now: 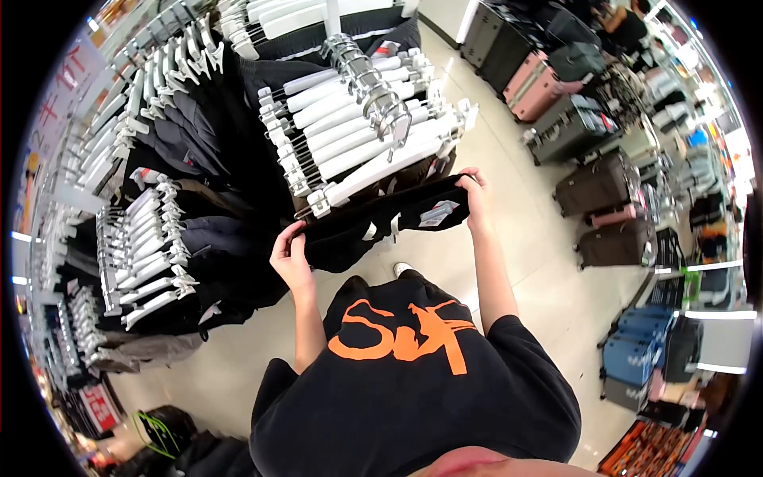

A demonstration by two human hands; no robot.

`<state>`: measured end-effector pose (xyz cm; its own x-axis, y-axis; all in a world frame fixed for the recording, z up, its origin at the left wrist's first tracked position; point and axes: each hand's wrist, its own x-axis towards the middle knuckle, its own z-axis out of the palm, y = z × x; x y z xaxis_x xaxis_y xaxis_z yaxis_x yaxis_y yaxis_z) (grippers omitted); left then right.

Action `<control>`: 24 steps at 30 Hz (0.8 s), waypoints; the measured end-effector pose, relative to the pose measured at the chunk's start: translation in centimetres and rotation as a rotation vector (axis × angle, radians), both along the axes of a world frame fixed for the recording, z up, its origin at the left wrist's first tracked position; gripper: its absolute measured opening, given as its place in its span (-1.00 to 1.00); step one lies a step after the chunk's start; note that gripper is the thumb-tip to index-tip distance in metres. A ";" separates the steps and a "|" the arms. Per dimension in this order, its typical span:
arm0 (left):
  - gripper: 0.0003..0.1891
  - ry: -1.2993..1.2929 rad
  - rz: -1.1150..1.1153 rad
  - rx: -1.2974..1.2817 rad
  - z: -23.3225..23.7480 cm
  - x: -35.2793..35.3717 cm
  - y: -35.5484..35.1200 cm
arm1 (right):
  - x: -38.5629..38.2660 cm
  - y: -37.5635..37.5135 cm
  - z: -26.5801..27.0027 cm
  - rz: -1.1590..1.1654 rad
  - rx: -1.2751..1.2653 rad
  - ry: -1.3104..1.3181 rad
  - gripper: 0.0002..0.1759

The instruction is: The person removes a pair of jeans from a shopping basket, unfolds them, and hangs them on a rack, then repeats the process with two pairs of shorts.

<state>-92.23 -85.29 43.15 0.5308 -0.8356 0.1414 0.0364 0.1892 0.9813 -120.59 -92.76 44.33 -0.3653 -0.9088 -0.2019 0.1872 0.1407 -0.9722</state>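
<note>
Black trousers (pixel 358 232) are stretched by the waistband between my two hands, with white tags at the inside of the waist. My left hand (pixel 292 258) pinches the end at the left of the view. At the other end, my right hand (pixel 475 195) grips the waistband, thumb and fingers closed on it. Just beyond the waistband, a white clip hanger (pixel 381 171) hangs at the front of a row of white hangers on a metal rail arm (pixel 369 83).
More racks of dark clothes on white hangers (pixel 147 246) stand at the left. Suitcases (pixel 596 187) line the right side of the pale floor (pixel 524 230). A person (pixel 624 24) is at the far top right. A red and white sign (pixel 99 407) is low at the left.
</note>
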 end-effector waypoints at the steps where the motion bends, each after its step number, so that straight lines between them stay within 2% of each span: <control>1: -0.80 0.032 0.038 -0.003 0.1 -0.5 -0.2 | -0.2 -1.0 0.1 0.035 0.018 -0.001 -0.90; 7: -0.80 -0.002 0.274 0.025 0.7 -3.3 -0.4 | -1.6 -4.6 -1.5 0.236 0.034 -0.019 -0.93; 10: -0.78 0.047 0.363 0.075 0.4 -4.3 -0.4 | -1.1 -5.2 -1.3 0.197 -0.052 -0.101 -0.87; 15: -0.80 0.055 0.485 0.035 0.7 -5.7 -0.7 | -1.7 -5.4 -2.7 0.289 -0.091 -0.115 -0.84; 24: -0.81 0.049 0.542 0.029 0.7 -6.5 -0.6 | -1.9 -5.6 -3.1 0.297 -0.126 -0.177 -0.85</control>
